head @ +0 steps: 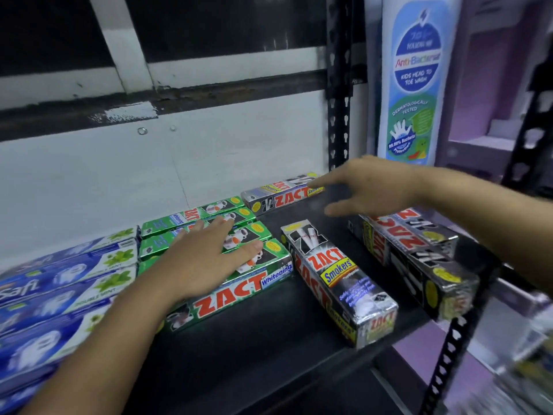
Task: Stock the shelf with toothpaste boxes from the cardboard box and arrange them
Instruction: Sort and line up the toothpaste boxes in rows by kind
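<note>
Black metal shelf (269,339) carries blue Safi toothpaste boxes (59,289) at L, green ZACT Whitening boxes (230,292) mid, silver-black ZACT Smokers boxes (338,283) at R (plus a rear Smokers box (281,196) by the wall). My left hand (206,259) lies flat on the green ones, fingers straight. My right hand (374,187) is spread and holds nothing, forefinger at the rear Smokers box.

Bare left forearm (113,333), bare right forearm (478,211) (uncovered to the frame edge), bare left grip (206,262), bare right grip (371,190)

place: shop | evidence: toothpaste boxes (233,283) stocked on metal shelf (269,333), product banner (416,82)
</note>
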{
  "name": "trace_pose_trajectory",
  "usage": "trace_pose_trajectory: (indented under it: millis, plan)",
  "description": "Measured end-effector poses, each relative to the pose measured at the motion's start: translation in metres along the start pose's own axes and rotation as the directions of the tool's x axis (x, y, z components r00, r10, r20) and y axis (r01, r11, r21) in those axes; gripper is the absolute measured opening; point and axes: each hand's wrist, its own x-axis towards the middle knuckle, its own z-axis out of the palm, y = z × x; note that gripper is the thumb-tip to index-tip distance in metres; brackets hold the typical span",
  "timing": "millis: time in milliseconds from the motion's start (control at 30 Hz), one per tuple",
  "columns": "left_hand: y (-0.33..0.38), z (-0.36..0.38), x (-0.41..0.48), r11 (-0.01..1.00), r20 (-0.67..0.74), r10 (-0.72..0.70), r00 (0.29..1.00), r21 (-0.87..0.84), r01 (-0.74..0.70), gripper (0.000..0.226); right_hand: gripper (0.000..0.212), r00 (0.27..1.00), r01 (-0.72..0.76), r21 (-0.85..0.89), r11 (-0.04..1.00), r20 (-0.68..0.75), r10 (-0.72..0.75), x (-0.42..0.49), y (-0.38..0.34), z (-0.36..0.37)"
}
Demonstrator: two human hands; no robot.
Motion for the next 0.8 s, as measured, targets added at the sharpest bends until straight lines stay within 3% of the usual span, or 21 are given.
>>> trace_pose_trajectory:
  millis: [233, 367, 533, 733, 800]
  plan:
    - [-0.001, -0.001, -0.002, 0.998, -0.092, 0.044, 0.995, -0.041, -0.048, 0.097, 0.078, 0.956, -0.277, 0.175, 0.945, -0.046, 0.289, -0.094, 0.010, 0.018]
    - [0.009, 0.001, -0.019, 0.995, -0.266, 0.101, 0.959, 0.016, -0.100, 0.078, 0.061, 0.944, -0.301, 0.344, 0.889, -0.026, 0.329, -0.107, 0.006, 0.040]
    - [0.031, 0.012, -0.049, 0.982, -0.383, 0.185, 0.905, 0.097, -0.160, 0.065, 0.057, 0.933, -0.331, 0.319, 0.888, -0.031, 0.359, -0.104, 0.002, 0.041]
    - [0.030, 0.037, -0.068, 0.977, -0.400, 0.145, 0.905, 0.203, -0.067, 0.063, 0.058, 0.918, -0.363, 0.304, 0.881, -0.044, 0.394, -0.107, -0.002, 0.037]
    - [0.029, 0.042, -0.069, 0.973, -0.388, 0.133, 0.912, 0.226, -0.046, 0.063, 0.055, 0.915, -0.340, 0.270, 0.901, -0.128, 0.383, -0.112, -0.009, 0.032]
